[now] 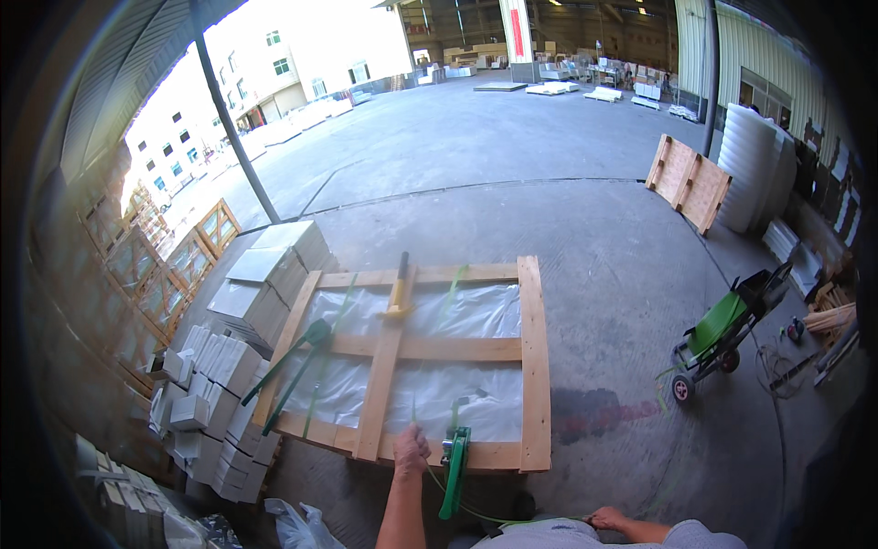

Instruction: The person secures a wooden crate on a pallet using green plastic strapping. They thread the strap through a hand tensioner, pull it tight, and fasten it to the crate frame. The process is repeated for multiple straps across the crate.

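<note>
Green strap [501, 522] — thin, curved, wooden crate [536, 366] — flat

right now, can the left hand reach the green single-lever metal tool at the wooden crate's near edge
Likely yes: the green single-lever metal tool sits just right of the left hand, nothing solid showing between. That hand's grip looks closed on a thin green strap, so it may need freeing first.

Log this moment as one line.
left hand: holding green strap | right hand: same strap | green lever tool: on wooden crate, near side | yellow tool: crate's far half
</note>
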A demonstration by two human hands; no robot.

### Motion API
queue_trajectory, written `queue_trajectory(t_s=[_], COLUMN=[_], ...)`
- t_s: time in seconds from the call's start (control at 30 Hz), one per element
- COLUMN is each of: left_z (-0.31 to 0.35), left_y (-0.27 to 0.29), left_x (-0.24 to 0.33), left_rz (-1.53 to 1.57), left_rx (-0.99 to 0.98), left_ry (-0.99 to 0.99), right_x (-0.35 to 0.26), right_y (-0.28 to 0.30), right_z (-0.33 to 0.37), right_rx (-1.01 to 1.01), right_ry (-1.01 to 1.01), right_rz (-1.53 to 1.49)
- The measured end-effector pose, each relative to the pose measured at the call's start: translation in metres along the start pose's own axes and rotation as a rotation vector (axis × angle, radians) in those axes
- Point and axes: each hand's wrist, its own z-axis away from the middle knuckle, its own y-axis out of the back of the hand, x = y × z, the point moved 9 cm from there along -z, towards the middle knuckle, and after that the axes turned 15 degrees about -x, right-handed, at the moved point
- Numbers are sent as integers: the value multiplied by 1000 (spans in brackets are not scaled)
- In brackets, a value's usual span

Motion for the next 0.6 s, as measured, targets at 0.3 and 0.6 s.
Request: queue_trajectory(t_s=[0.3,0.6], left_z=[11,18], left_y=[-11,6], left_x=[-7,-16], left_rz=[-266,-187], left_rx=[-85,-293], left_ry=[176,315], right_x=[-55,-131], right_y=[26,-127], right_z=[39,99], right_rx=[-87,-57], right_ry=[-296,-337], right_rz=[-46,-184])
